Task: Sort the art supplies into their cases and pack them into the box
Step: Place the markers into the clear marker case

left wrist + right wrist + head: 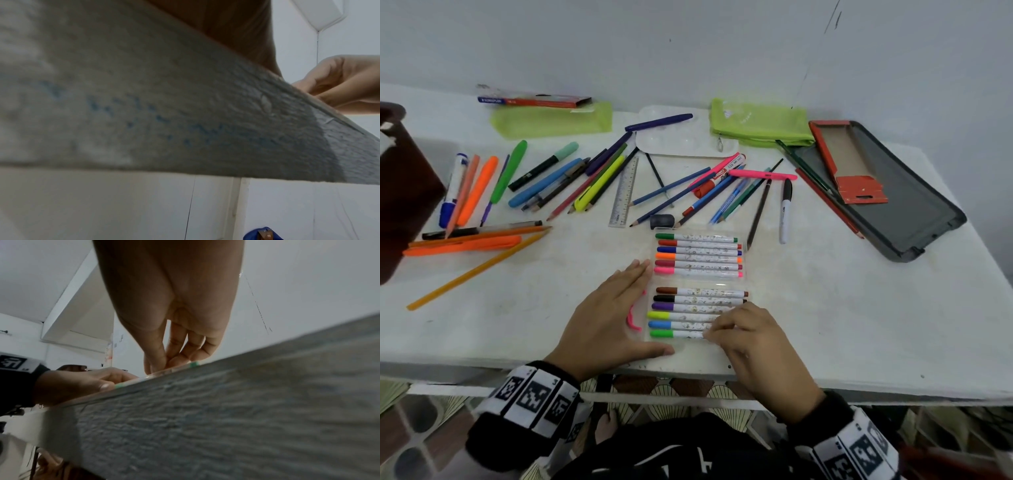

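A clear plastic marker case (698,281) lies open near the table's front edge. Its far half and near half each hold a row of several coloured markers. My left hand (613,315) lies flat with straight fingers against the case's left side, thumb along the front edge; in the right wrist view this left hand (82,382) rests at the table edge. My right hand (750,339) has its fingers curled down on the green marker (671,333), the nearest one in the near row. From the right wrist, thumb and fingertips (162,360) pinch that green marker (193,364).
Loose pens, pencils and highlighters (571,181) and a ruler (624,195) cover the table's middle and left. Behind lie two green pouches (551,120) (756,125) and a white palette (681,140). A grey case (887,205) holding a red carton (852,164) lies right; a brown box (400,192) stands left.
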